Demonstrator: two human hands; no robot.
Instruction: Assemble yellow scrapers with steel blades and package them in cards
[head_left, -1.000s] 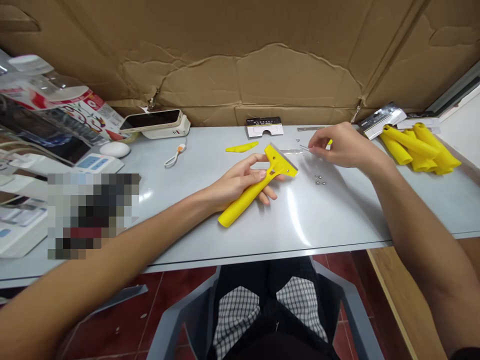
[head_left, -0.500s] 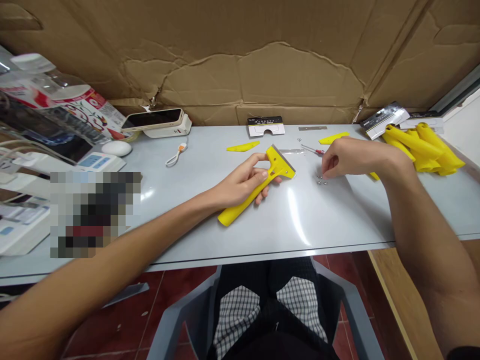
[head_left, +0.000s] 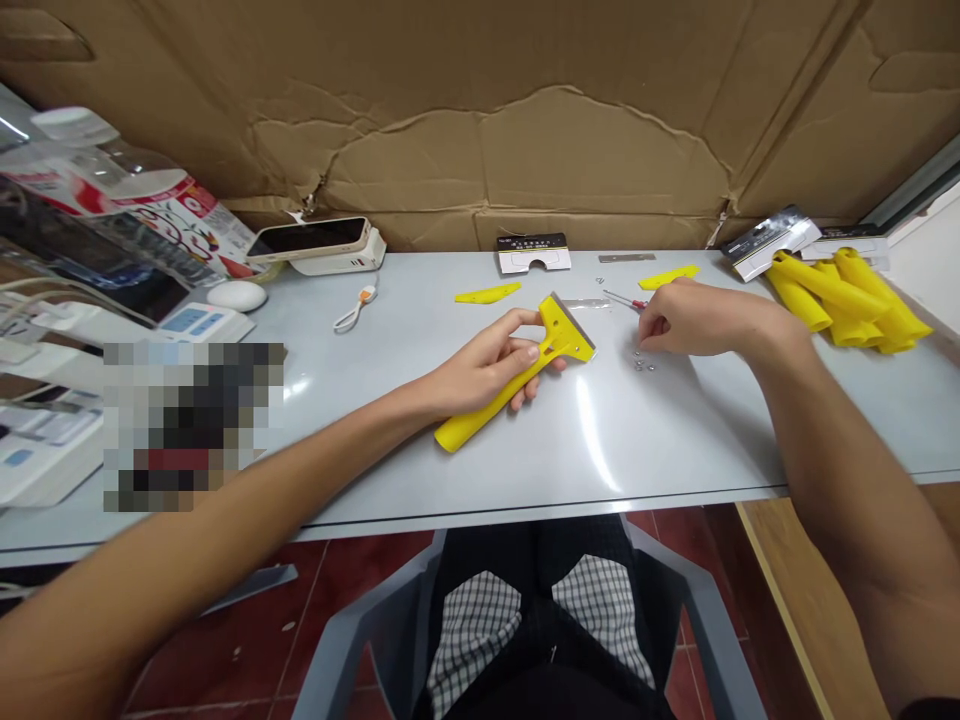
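Observation:
My left hand (head_left: pixel 502 365) is wrapped round the handle of a yellow scraper (head_left: pixel 474 423), whose head with a metal blade (head_left: pixel 577 325) points up and to the right. Just over several small screws (head_left: pixel 639 364) on the table hovers my right hand (head_left: pixel 667 318), its fingertips pinched together. Whatever those fingers hold, if anything, is too small to make out. A small screwdriver (head_left: pixel 636 303) with a red handle lies beside them, partly behind the hand. Farther back are two loose yellow scraper pieces, one at left (head_left: pixel 487 294) and one at right (head_left: pixel 670 277).
Yellow scraper handles (head_left: pixel 855 300) are piled at the right beside black-and-white cards (head_left: pixel 772 240). A metal blade strip (head_left: pixel 627 258) and another card (head_left: pixel 533 253) lie along the back. At left stand a phone (head_left: pixel 309 240), a white mouse (head_left: pixel 237 295) and bottles (head_left: pixel 161 195). Cardboard (head_left: pixel 480 120) walls the rear.
My right hand has shifted slightly up and left, away from the screws. My left hand keeps its hold on the scraper, whose head has moved slightly right.

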